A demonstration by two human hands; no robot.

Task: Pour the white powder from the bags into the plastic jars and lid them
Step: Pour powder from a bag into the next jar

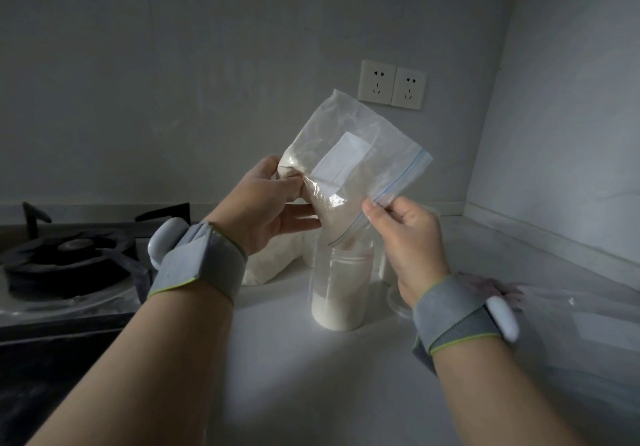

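At the frame's centre, a zip-lock bag (349, 154) of white powder is tilted with its open mouth just inside a clear plastic jar (341, 286) standing on the white countertop (329, 376). The left hand (270, 210) grasps the bag's bulging lower side, and the right hand (408, 237) pinches its blue zip edge. Powder fills the jar's bottom. Behind the left hand lies another full bag (273, 258). What may be a lid (398, 302) sits right of the jar. A gas stove (65, 262) occupies the left, with 2 wall sockets (391, 85) above centre.

both hands (273, 203) (412, 237) tilt a zip bag (349, 154) of white powder over an open plastic jar (341, 289).
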